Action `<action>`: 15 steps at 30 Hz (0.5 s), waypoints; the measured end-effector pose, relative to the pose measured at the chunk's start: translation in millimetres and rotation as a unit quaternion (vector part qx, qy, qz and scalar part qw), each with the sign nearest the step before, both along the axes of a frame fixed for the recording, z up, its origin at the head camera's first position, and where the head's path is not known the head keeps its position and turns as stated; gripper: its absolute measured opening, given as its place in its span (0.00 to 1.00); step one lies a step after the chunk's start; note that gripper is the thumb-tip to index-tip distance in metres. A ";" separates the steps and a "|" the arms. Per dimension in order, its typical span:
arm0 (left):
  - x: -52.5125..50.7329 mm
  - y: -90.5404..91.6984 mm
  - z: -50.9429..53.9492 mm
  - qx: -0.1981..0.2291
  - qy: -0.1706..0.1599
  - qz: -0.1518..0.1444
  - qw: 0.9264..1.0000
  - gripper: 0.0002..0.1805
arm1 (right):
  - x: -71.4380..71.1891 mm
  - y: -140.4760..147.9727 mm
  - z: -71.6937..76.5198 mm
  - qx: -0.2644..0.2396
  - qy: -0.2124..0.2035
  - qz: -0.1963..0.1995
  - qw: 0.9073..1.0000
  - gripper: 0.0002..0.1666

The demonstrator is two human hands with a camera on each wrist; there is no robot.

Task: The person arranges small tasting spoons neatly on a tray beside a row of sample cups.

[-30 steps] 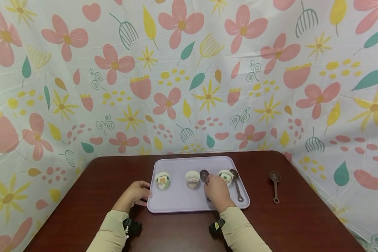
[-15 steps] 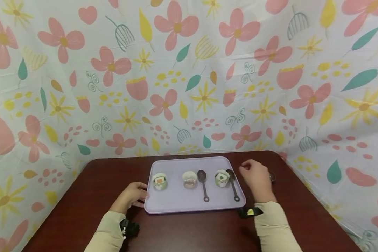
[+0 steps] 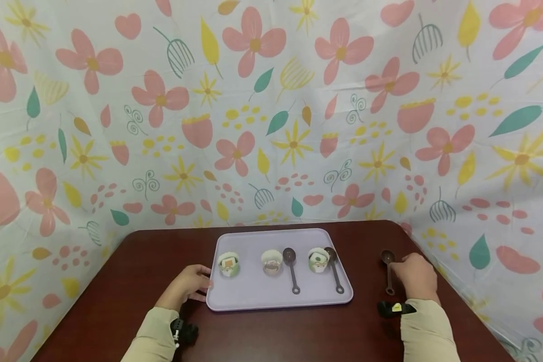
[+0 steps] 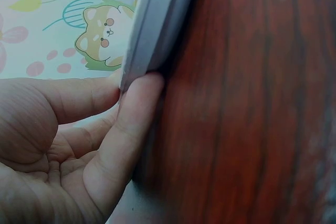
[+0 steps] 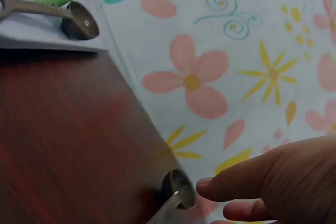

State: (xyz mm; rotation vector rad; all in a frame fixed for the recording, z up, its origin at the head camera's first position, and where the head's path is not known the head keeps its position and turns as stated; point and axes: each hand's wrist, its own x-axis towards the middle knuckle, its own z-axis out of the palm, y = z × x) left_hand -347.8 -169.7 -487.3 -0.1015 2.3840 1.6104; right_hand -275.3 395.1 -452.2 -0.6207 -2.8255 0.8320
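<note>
My left hand (image 3: 191, 285) pinches the left edge of the lilac tray (image 3: 249, 296), thumb and fingers on its rim. On the tray stand a green-patterned cup (image 3: 229, 269) with a small block in it at the left, a pale cup (image 3: 271, 269) in the middle and another green cup (image 3: 319, 264) at the right. A brown measuring spoon (image 3: 293, 274) lies beside the middle cup, and a second measuring spoon (image 3: 337, 276) lies beside the right cup. My right hand (image 3: 417, 275) is beside a third measuring spoon (image 3: 389, 274) on the table, its fingers near the handle, not closed round it.
The dark red-brown table (image 3: 253, 337) carries the tray and the loose spoon. A flower-printed cloth (image 3: 271, 125) hangs close behind it and along its sides. The loose spoon lies near the table's right edge.
My right hand has left the spoon beside the middle cup, which now lies on the tray, and has moved right to the spoon on the table. My left hand stays at the tray.
</note>
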 end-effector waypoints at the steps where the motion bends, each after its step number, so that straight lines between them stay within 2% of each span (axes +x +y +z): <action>1: 0.4 -0.8 -0.7 -0.002 -0.001 0.001 1.000 0.24 | 1.1 -0.1 -2.4 -0.005 -0.010 0.005 1.000 0.22; 3: 0.9 -2.0 -2.1 -0.005 0.001 0.003 1.000 0.24 | 3.4 -2.0 -6.0 -0.025 -0.024 0.013 0.999 0.22; 5: 1.0 -2.5 -2.8 -0.006 0.001 0.002 1.000 0.24 | 5.7 -4.9 -8.2 -0.042 -0.036 0.019 0.998 0.25; 8: 0.5 -2.0 -3.2 -0.004 -0.001 0.001 1.000 0.24 | 7.9 -8.0 -8.5 -0.053 -0.041 0.036 0.997 0.25; 15: 0.2 -1.7 -2.6 0.004 -0.004 0.004 1.000 0.24 | 3.1 -8.8 -10.9 -0.029 -0.046 0.044 0.998 0.17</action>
